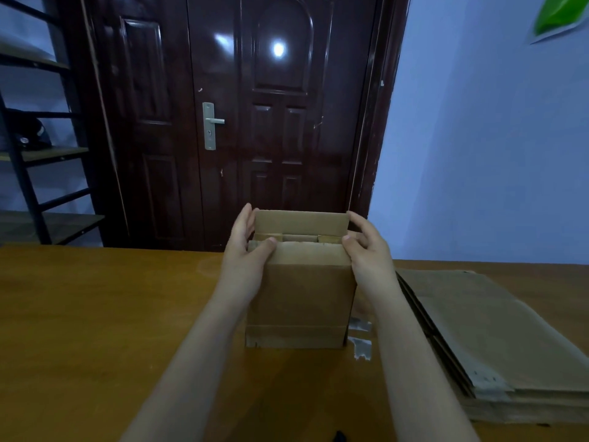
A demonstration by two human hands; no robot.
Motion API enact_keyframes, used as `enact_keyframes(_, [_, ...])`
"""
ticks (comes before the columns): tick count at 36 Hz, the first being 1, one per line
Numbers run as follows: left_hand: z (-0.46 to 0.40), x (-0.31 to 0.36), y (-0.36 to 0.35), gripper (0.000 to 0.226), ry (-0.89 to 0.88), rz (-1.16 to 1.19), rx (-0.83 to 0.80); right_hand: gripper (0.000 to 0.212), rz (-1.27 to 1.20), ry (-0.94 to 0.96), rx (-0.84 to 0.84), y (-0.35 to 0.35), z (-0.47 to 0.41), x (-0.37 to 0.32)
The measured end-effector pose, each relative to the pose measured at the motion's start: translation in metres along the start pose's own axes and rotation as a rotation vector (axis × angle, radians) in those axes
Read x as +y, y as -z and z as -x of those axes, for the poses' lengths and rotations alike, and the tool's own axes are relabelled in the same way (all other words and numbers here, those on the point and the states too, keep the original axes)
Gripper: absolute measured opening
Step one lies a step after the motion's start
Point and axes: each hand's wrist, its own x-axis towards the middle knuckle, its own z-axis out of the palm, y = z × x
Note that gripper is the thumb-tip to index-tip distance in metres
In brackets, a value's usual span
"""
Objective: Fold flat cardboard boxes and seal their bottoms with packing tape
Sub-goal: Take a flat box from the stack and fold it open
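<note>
Cardboard box (301, 295) stands upright on the table (95, 314), both hands, left (247, 247) and right (366, 250), gripping its top flaps; press the long flaps level so their edges meet squarely before taping.

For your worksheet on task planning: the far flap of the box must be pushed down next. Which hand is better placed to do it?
Slightly the left hand: its fingertips reach the top edge of the upright far flap, its thumb pressing the near flap. The right hand grips the box corner lower down.
</note>
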Motion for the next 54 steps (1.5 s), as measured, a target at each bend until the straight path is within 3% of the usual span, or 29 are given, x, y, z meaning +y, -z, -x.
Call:
enact_keyframes(4, [0.000,-0.001,0.002,0.029,-0.018,-0.056,0.009,0.007,0.036,0.028,0.028,-0.001,0.000,0.003])
enact_keyframes(7, [0.000,-0.002,0.001,0.013,-0.055,-0.144,0.054,0.028,0.036,0.060,0.050,-0.004,0.004,0.002])
enact_keyframes(16, [-0.003,-0.002,0.005,0.017,-0.025,-0.132,0.058,0.024,0.045,0.050,0.039,-0.007,0.005,-0.001])
enact_keyframes(22, [-0.003,-0.004,0.011,0.017,-0.177,-0.438,0.043,0.022,0.077,0.052,0.067,-0.007,0.003,0.003])
enact_keyframes(26, [0.001,-0.001,0.013,0.029,-0.273,-0.742,0.066,0.019,0.080,0.035,0.077,-0.007,0.001,0.006])
enact_keyframes(30, [0.003,0.002,0.010,0.030,-0.309,-0.867,0.073,0.017,0.058,-0.006,0.050,-0.005,-0.001,0.008])
enact_keyframes(36, [0.006,0.001,0.009,0.032,-0.310,-0.867,0.088,0.007,-0.066,-0.154,0.043,-0.007,0.002,0.006])
enact_keyframes(45, [0.010,0.005,0.010,0.033,-0.275,-0.813,0.065,0.024,-0.029,-0.258,0.055,-0.009,0.002,-0.011])
enact_keyframes(48, [0.014,0.004,0.012,0.034,-0.272,-0.789,0.019,0.029,-0.125,-0.364,0.026,-0.007,0.000,-0.014])
enact_keyframes(50, [0.015,0.009,0.014,0.036,-0.251,-0.894,-0.028,0.029,-0.151,-0.400,0.017,-0.007,0.003,-0.016])
enact_keyframes(54, [0.021,0.030,0.022,0.048,-0.177,-1.204,-0.264,0.031,0.090,-0.280,0.041,-0.008,0.014,-0.025])
